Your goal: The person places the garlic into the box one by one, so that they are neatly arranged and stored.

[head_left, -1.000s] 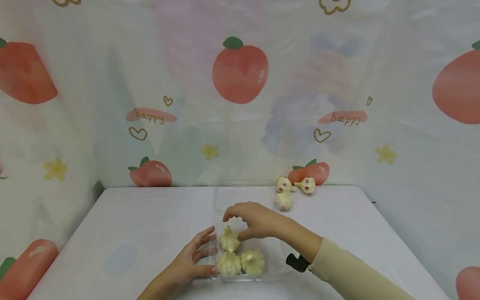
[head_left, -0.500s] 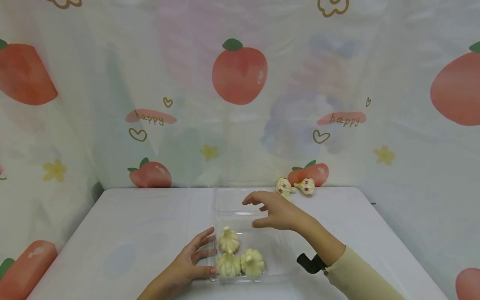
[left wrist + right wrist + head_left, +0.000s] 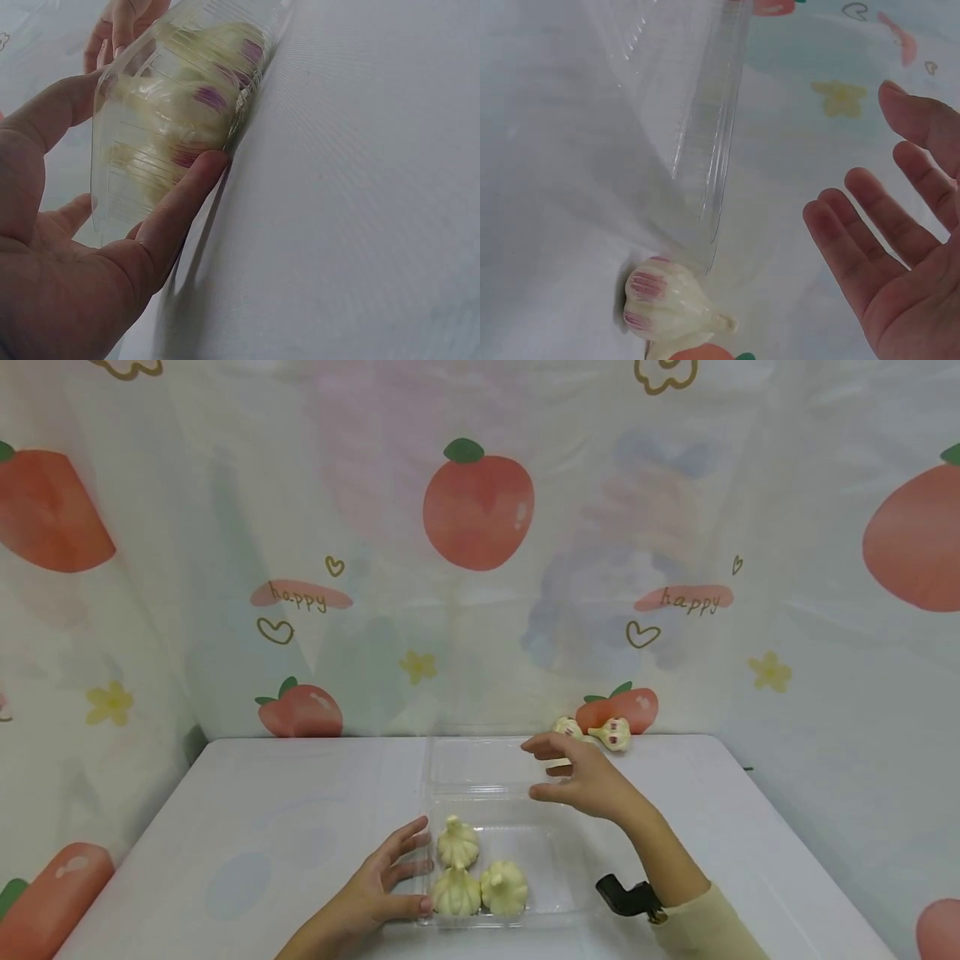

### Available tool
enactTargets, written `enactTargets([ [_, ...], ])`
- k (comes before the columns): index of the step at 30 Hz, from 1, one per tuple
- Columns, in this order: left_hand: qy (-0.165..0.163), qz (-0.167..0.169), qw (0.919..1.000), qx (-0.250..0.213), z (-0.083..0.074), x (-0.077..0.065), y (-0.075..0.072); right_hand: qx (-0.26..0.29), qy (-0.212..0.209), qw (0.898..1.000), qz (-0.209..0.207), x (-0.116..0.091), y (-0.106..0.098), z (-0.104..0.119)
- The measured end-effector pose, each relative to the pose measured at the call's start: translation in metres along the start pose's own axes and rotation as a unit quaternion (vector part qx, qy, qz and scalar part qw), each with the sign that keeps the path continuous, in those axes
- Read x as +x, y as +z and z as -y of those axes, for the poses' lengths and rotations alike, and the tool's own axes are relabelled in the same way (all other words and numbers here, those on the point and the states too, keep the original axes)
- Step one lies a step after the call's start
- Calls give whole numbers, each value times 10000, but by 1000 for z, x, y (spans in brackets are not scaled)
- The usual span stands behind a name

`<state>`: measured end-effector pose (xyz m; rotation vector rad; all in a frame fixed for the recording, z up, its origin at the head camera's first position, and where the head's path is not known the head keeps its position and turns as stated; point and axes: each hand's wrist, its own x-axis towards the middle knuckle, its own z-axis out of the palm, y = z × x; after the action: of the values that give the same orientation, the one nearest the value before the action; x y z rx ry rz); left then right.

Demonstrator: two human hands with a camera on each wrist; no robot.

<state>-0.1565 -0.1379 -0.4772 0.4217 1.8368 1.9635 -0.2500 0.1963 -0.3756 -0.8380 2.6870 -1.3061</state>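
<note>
A clear plastic clamshell box [image 3: 551,868] lies with its lid folded back on the table. Three garlic bulbs [image 3: 457,842] sit in the left and front part of the box. My left hand [image 3: 382,877] rests against the box's left side, thumb and fingers spread along the wall; in the left wrist view the thumb touches the plastic [image 3: 112,187]. My right hand [image 3: 588,777] is in the air by the lid, fingers extended, holding nothing. Beyond it lie more garlic bulbs [image 3: 615,734] with purple marks, partly hidden by the hand; one garlic bulb [image 3: 667,300] shows in the right wrist view.
The box's lid [image 3: 480,762] lies flat toward the back of the white table [image 3: 315,793]. A patterned curtain [image 3: 480,643] stands along the table's far edge. The loose bulbs are at that edge, right of the lid.
From above the box, my right hand has moved back and to the right toward the loose garlic bulbs. My left hand and the three bulbs in the box have stayed put.
</note>
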Motion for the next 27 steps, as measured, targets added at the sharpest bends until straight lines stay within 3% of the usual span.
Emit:
enactTargets([
  [11, -120, -33, 9999, -13, -2, -1, 4, 498, 238, 9952, -814, -16, -16, -37],
  [27, -159, -41, 9999, 16, -4, -2, 3, 550, 996, 9797, -1649, -20, -8, -81],
])
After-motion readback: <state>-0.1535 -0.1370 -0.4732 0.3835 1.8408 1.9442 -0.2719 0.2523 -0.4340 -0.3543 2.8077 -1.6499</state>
